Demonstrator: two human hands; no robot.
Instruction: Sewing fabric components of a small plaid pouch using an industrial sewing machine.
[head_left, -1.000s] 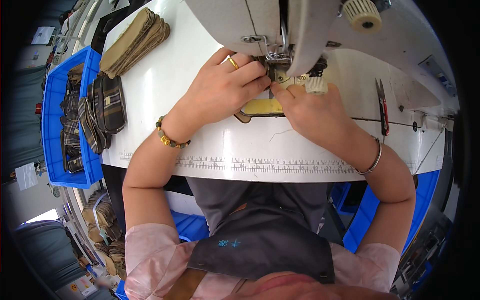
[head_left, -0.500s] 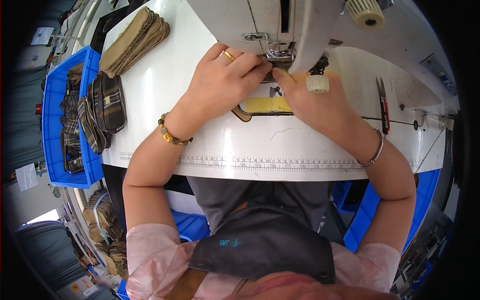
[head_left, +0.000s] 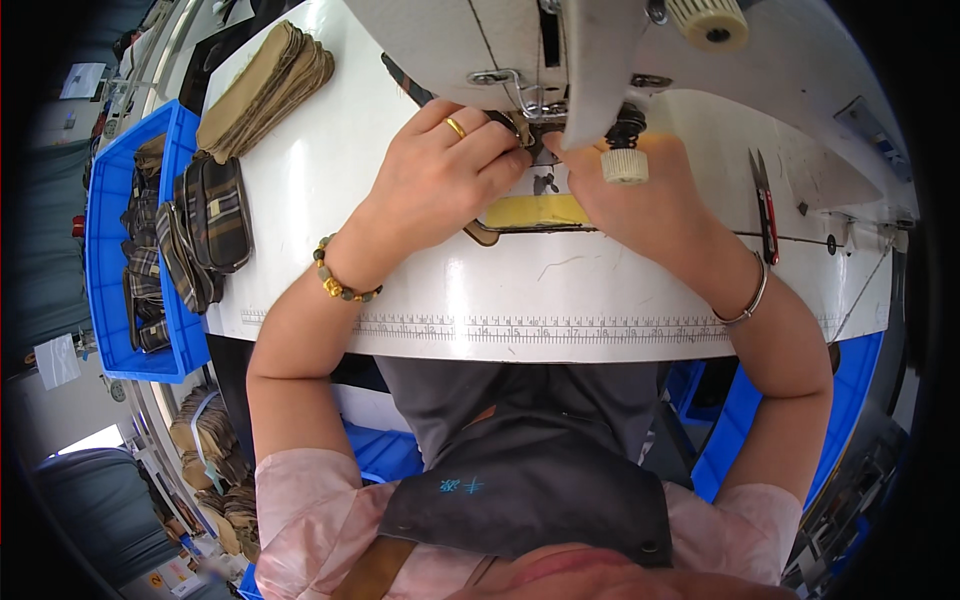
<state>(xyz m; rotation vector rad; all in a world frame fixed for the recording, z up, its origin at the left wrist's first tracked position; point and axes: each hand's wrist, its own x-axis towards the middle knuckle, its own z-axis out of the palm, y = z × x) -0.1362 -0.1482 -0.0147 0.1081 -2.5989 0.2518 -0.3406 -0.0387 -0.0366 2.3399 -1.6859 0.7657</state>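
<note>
My left hand [head_left: 448, 170], with a gold ring and a beaded bracelet, is curled at the left of the sewing machine's [head_left: 600, 60] presser foot [head_left: 545, 110]. Its thumb and fingers pinch a dark fabric piece [head_left: 520, 128] by the needle area. Beyond that hand, a dark plaid edge [head_left: 403, 78] of fabric sticks out beside the machine head. My right hand [head_left: 645, 195] lies right of the foot, its fingertips closed at the work's edge. The machine head and a cream knob [head_left: 625, 165] partly hide its fingers. Below the foot sits a yellow strip [head_left: 535, 211] on the bed.
Left on the white table [head_left: 420, 290] lie a stack of tan fabric pieces [head_left: 262, 92] and plaid pouches [head_left: 213, 215]. A blue bin [head_left: 190, 330] with more plaid pieces stands beyond. Red-handled snips [head_left: 768, 225] lie at the right. A printed ruler [head_left: 500, 328] runs along the front edge.
My left fingers have drawn slightly left, widening the gap to my right fingertips. The plaid edge beyond my left hand has come into sight. The view has shifted a little.
</note>
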